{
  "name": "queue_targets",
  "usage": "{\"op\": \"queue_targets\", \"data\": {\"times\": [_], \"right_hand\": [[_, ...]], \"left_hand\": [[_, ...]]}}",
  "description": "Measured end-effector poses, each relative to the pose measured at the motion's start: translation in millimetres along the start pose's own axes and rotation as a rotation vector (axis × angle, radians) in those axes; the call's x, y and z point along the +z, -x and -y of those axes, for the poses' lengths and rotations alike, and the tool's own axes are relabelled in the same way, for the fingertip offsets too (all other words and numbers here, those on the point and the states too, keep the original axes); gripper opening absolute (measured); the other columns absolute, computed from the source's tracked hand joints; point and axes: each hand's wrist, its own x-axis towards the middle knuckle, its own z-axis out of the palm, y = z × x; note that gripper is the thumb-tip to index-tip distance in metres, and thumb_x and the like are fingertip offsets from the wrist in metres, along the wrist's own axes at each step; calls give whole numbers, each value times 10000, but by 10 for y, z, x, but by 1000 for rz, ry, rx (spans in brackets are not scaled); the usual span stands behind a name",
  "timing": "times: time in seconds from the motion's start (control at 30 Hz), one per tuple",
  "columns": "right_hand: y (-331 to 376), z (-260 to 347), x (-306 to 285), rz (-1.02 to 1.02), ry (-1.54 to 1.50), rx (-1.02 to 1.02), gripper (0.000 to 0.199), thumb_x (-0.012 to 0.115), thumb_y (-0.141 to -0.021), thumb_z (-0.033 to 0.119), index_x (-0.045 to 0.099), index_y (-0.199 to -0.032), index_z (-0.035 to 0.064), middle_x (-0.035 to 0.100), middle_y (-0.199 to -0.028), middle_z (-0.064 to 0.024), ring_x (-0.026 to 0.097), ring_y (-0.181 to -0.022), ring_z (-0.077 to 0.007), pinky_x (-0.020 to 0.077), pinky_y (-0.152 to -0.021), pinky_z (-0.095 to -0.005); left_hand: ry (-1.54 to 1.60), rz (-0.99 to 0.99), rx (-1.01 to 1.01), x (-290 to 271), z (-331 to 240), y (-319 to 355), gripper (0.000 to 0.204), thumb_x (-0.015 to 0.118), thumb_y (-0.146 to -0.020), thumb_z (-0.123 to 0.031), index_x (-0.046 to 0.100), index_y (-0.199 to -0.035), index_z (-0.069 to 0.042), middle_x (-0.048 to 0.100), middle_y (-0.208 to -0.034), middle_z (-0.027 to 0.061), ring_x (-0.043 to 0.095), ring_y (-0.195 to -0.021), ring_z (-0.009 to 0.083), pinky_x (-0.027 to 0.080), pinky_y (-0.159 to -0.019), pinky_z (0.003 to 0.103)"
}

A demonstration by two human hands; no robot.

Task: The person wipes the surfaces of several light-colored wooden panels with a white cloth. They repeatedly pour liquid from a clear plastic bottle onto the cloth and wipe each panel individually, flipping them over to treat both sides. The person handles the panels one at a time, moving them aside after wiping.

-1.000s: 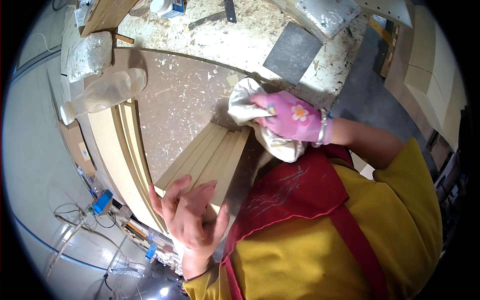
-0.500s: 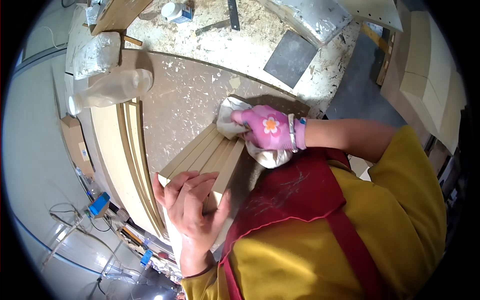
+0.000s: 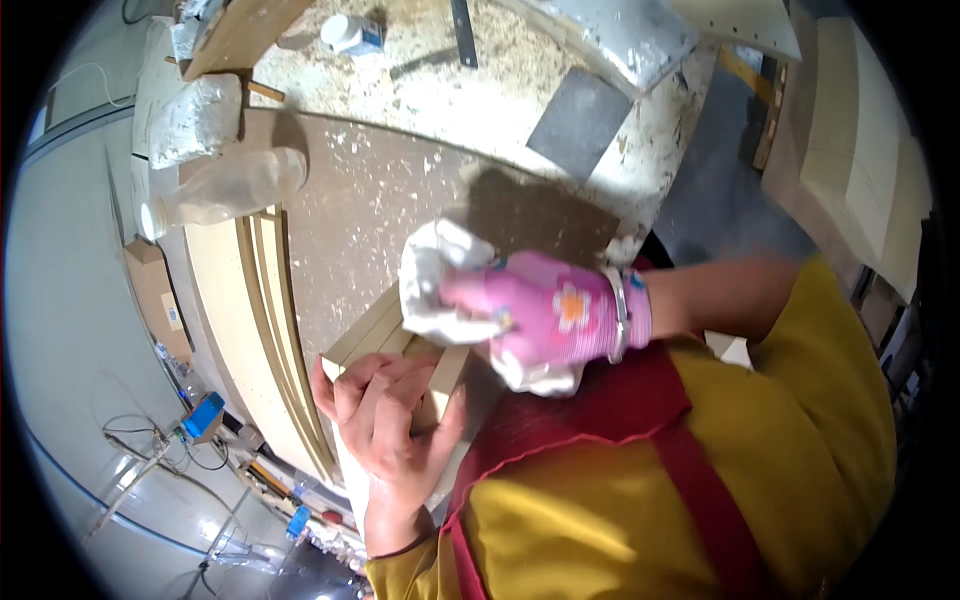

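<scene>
A bundle of pale wooden strips (image 3: 374, 330) lies side by side on a brown board, pointing away from me. Around its near end the bare fingers of my left hand (image 3: 390, 415) are wrapped, with the thumb on the right side. My right hand (image 3: 555, 305), in a pink glove with a flower pattern, grips a crumpled white cloth (image 3: 435, 280). That cloth lies over the strips beyond my left hand and hides their far part. Another fold of it hangs below the glove, and the glove is slightly blurred.
Long pale strips (image 3: 225, 330) lie along the left edge of the brown board (image 3: 370, 190). Farther up are a clear plastic bottle (image 3: 225, 188), a wrapped silvery bundle (image 3: 195, 120), a small white jar (image 3: 345, 35), a dark flat plate (image 3: 578, 122) and a metal ruler (image 3: 463, 30).
My right hand has drawn the cloth toward me along the strips, closer to my left hand. My left hand keeps its hold and has barely shifted.
</scene>
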Motion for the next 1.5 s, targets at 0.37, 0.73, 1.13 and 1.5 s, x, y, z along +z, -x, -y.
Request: {"op": "queue_targets", "data": {"times": [0.37,0.73,1.13,1.5], "right_hand": [[-39,-363,-352,-22,116,382,415,575,-791,74,556,-1204,31,662,-892,-166,654,-725,-267,535,-652,-354],[-165,244,-189,189,-208,25,359,614,-790,56,586,-1143,-1,669,-932,-193,659,-841,-329,506,-729,-372],[-627,-304,-457,-103,-1411,450,426,602,-839,-28,466,-1241,18,615,-1010,-129,653,-804,-199,593,-655,-359],[-545,-621,-71,-172,-1407,602,279,588,-889,102,567,-1167,88,653,-979,-48,660,-818,-175,571,-701,-369]], "left_hand": [[-3,12,-11,5,11,10,263,756,-685,-214,608,-879,-117,670,-924,-25,550,-926,191,220,-1083,486],[-6,-34,-12,17,-28,28,246,765,-693,-214,598,-849,-123,652,-862,-1,562,-904,201,199,-1091,485],[870,-471,-496,-307,1649,-483,807,668,-862,-202,164,-1481,-83,304,-1475,176,287,-1366,304,257,-1109,425],[742,-523,-353,281,2014,-1370,816,768,-761,-135,286,-1411,-25,451,-1326,137,441,-1224,252,346,-1044,379]]}}
